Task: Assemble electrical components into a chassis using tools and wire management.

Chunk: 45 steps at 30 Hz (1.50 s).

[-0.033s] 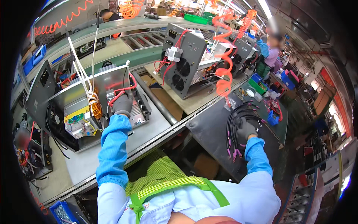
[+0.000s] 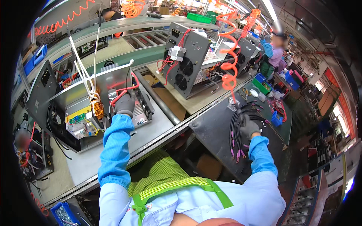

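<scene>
My left hand (image 2: 125, 104), in a grey glove, is closed round a thick red cable (image 2: 117, 98) inside an open metal equipment chassis (image 2: 109, 81). Beside it in the chassis are a copper-wound coil (image 2: 97, 109) and a green circuit board (image 2: 77, 118). Over on the right, my gloved right hand (image 2: 249, 127) is above a bundle of black cables (image 2: 234, 130) with pink-sleeved ring ends. Its fingers look curled, and a blurred dark shape lies at their tips, close under the end of an orange coiled air hose (image 2: 229, 81); what it is I cannot make out.
A second grey chassis with fans (image 2: 186, 56) stands beyond the steel roller (image 2: 154, 94). The black side table (image 2: 211, 132) bears a green bin (image 2: 260, 86), a blue bin (image 2: 277, 118) and hand tools. Another person (image 2: 277, 49) works at the far right.
My right hand has shifted slightly up over the black cables, and the lower end of the orange hose has swung a little. My left hand stays at the red cable.
</scene>
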{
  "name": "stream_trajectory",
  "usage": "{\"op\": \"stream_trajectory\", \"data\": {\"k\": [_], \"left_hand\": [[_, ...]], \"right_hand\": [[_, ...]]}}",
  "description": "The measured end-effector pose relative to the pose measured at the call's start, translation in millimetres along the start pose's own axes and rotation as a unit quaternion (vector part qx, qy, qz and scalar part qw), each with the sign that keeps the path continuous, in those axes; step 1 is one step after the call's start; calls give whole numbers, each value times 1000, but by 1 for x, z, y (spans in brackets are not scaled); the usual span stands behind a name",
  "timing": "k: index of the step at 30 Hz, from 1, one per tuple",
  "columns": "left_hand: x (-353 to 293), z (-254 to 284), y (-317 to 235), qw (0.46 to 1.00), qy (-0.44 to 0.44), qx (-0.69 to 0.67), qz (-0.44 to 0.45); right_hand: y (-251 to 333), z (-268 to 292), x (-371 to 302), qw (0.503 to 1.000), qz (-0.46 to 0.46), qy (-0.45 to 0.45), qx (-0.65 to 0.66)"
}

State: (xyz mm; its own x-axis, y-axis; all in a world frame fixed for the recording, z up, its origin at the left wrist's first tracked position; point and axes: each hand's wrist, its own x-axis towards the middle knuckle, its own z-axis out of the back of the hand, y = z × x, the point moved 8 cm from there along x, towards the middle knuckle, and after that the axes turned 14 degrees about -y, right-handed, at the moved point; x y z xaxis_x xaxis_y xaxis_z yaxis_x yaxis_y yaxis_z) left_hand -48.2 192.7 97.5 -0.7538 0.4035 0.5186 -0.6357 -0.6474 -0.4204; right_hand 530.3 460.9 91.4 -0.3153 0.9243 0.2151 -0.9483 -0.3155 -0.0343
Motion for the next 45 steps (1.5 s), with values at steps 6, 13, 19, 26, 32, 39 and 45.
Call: {"op": "stream_trajectory", "data": {"k": [6,13,19,26,32,39,45], "left_hand": [[-3,3,4,1000,-2,3,14],[-4,4,-3,1000,-18,-8,5],[-1,0,6,997,-73,-29,-26],[4,3,4,999,2,-25,37],[2,7,-7,999,22,-22,22],[2,-1,5,1000,2,-30,-3],[2,8,2,998,-16,-65,-9]], "right_hand": [[72,-58,40,996,23,56,64],[113,-129,54,990,-4,138,29],[139,-82,23,990,92,-1,106],[128,-70,-6,922,380,-74,4],[172,-59,6,791,603,-74,-69],[218,17,11,803,582,11,-129],[243,46,36,880,281,220,315]]}}
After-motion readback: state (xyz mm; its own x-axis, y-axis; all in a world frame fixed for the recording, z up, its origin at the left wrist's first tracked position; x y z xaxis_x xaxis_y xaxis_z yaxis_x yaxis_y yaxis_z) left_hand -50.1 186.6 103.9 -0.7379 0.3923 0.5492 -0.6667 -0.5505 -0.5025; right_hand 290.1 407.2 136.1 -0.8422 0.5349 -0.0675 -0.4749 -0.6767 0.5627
